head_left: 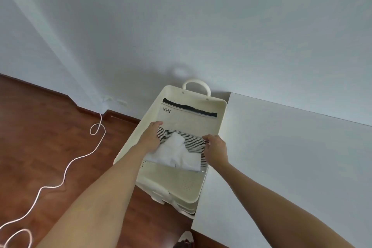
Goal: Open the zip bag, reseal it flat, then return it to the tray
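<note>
Thin clear plastic zip bag [187, 121] in tray [221, 119], light, limp, slippery; left hand [152, 137] and right hand [216, 148] pinch its near corners.

Clear zip bag [187, 125] lies flat in cream tray [222, 116], dark zip seemingly closed.

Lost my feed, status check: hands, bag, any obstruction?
Left hand and right hand grip the zip bag. Bag lies in the tray. Nothing in the way.
</note>
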A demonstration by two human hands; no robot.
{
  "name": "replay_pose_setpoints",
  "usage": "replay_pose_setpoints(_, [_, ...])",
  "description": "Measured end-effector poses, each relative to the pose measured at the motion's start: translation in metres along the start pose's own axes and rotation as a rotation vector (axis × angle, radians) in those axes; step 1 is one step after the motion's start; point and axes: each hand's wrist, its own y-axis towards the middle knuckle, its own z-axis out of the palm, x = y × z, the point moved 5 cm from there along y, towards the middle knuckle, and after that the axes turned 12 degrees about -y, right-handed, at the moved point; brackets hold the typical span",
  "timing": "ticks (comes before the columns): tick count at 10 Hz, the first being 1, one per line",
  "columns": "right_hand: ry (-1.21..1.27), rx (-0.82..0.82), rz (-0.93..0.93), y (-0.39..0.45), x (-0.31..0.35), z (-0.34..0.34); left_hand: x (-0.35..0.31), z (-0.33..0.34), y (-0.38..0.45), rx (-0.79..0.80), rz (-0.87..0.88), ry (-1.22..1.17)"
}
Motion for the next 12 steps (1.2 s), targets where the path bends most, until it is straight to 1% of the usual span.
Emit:
replay_pose_setpoints(3, [-0.099,0.174,0.085,0.011,0.007,0.051,0.054,0.015,0.037,0.073,-0.043,0.035])
replay_pose_setpoints(4, [-0.148,0.213,0.110,0.011,0.007,0.058,0.063,0.020,0.042,0.086,-0.043,0.042])
replay_pose_setpoints(5, [-0.175,0.243,0.146,0.011,0.006,0.065,0.068,0.022,0.046,0.066,-0.040,0.040])
replay_pose_setpoints(6, [-0.155,0.269,0.196,0.010,0.007,0.071,0.072,0.020,0.048,0.048,-0.050,0.044])
replay_pose_setpoints(8, [-0.185,0.251,0.134,0.009,0.009,0.075,0.072,0.019,0.046,0.028,-0.085,0.105])
replay_pose_setpoints(9, [-0.261,0.264,0.165,0.003,0.015,0.070,0.068,0.018,0.040,-0.002,-0.093,0.166])
replay_pose_setpoints(10, [-0.247,0.231,0.103,0.002,0.019,0.056,0.053,0.015,0.036,-0.081,-0.075,0.228])
replay_pose_setpoints(11, [-0.177,0.109,-0.052,0.005,0.016,0.028,0.022,0.011,0.039,-0.177,0.023,0.237])
replay_pose_setpoints(12, [-0.187,-0.066,-0.104,0.009,-0.011,-0.015,-0.030,0.016,0.045,-0.257,0.159,0.164])
